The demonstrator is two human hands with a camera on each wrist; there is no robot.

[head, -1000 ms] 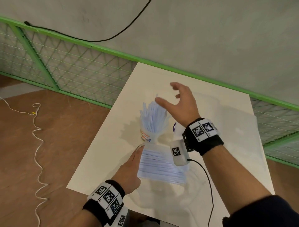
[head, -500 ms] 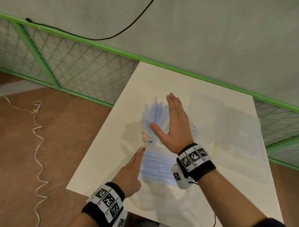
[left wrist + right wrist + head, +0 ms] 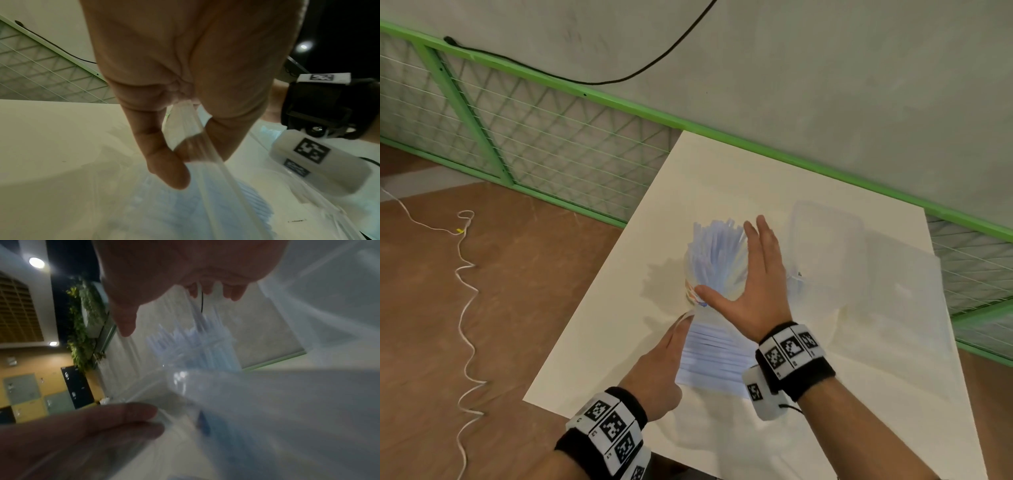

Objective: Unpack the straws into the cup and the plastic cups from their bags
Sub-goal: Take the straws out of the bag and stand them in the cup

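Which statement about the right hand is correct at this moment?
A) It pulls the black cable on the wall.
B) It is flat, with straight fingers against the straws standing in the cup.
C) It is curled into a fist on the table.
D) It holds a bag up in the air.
B: in the head view the right hand is flat with straight fingers against the side of the straws that stand in the cup.

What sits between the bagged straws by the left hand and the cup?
No separate object. The bagged straws lie right beside the cup, but they are inside a clear bag pinched by the left hand, and the open right hand rests against the straws in the cup.
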